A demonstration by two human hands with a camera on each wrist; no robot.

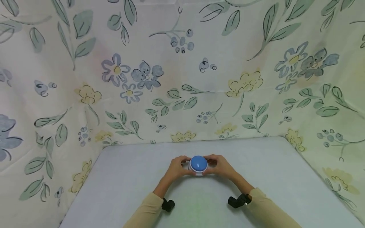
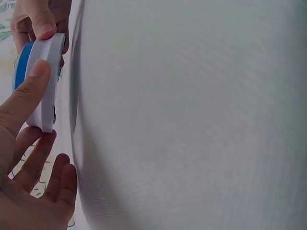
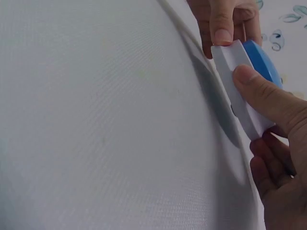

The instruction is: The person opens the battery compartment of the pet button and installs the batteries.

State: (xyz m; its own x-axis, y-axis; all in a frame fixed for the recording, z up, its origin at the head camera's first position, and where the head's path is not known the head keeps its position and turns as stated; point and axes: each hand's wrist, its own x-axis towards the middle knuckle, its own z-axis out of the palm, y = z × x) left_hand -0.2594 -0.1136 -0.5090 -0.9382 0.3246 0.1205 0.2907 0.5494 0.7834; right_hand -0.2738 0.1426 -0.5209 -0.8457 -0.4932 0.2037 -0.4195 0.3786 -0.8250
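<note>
One domed button, two hands

Nearest, two beige sleeves (image 1: 148,210), each with a black wrist mount. Beyond, left hand (image 1: 177,167) and right hand (image 1: 219,166) pinching one blue-domed white button (image 1: 198,164) by its rim, just above a pale table (image 1: 114,177). Behind and to both sides, floral cloth (image 1: 182,79) as backdrop

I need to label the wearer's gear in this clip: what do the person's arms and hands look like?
Both hands, the left hand and the right hand, are bare, with no gloves or rings visible. Each arm wears a long beige sleeve reaching to the wrist. A small black device sits at each wrist.
</note>
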